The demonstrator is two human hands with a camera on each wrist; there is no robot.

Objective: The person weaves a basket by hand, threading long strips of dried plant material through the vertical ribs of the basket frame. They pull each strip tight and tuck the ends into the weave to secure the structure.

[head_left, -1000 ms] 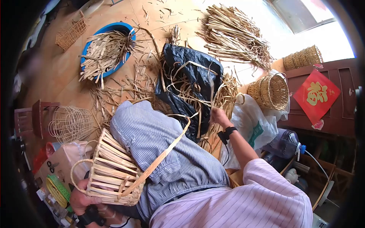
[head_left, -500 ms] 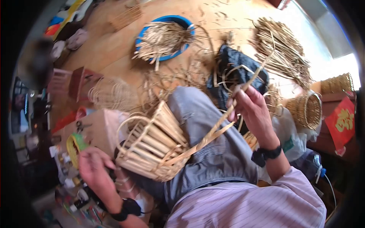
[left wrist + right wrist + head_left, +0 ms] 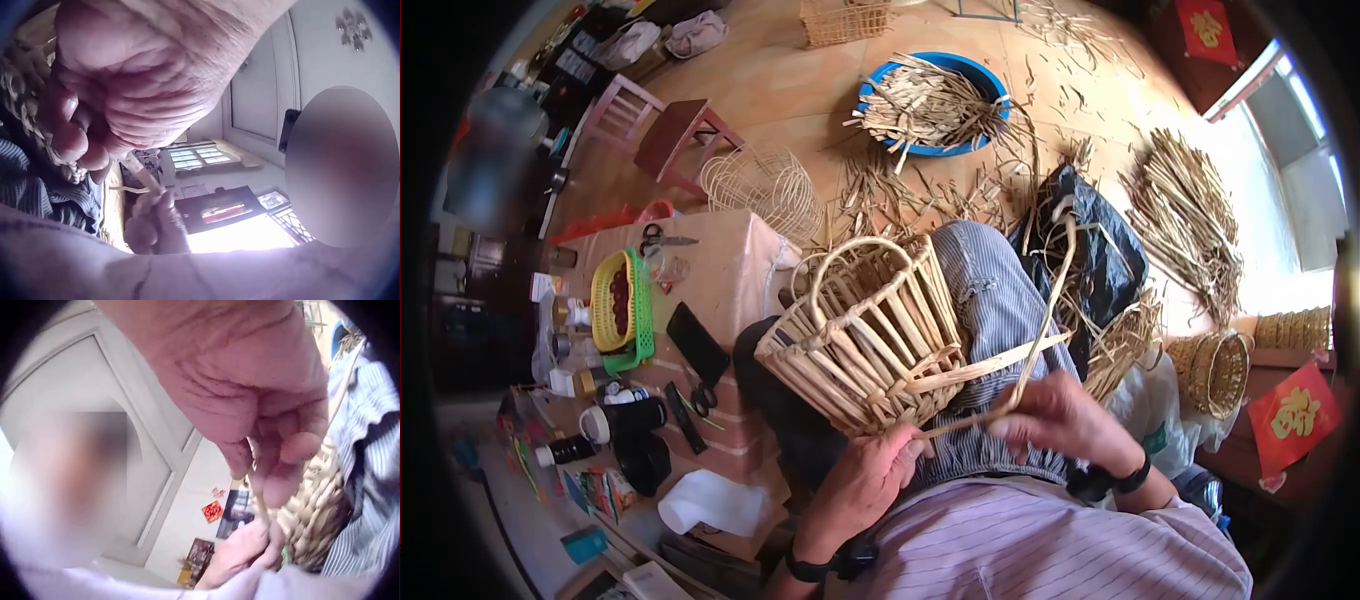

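A pale slatted basket (image 3: 840, 375) with loop handles and a braided bottom rests tilted on the person's lap, its base toward the body. Close by the braided edge, the left hand (image 3: 865, 485) pinches one end of a thin dried plant strand (image 3: 955, 428). The right hand (image 3: 1060, 420) grips the same strand a short way along, and its free length rises past the knee. A flatter strip (image 3: 990, 365) runs out from the basket's side over the striped trousers. In the right wrist view the strand (image 3: 259, 506) stretches between the two hands' fingertips.
A cloth-covered table (image 3: 745, 260) on the left holds scissors (image 3: 665, 240), a yellow basket (image 3: 610, 300) and bottles. Beyond the knees are a blue tub (image 3: 1000, 85) of dried strips, a black plastic sheet (image 3: 1115, 245) and a bundle of stalks (image 3: 1190, 220). Finished-looking woven baskets (image 3: 1215, 375) stand at right.
The left hand let go of the basket, then came across to pinch a strand near its base. The right hand brought strands from the black sheet toward the lap. The head view swung left.
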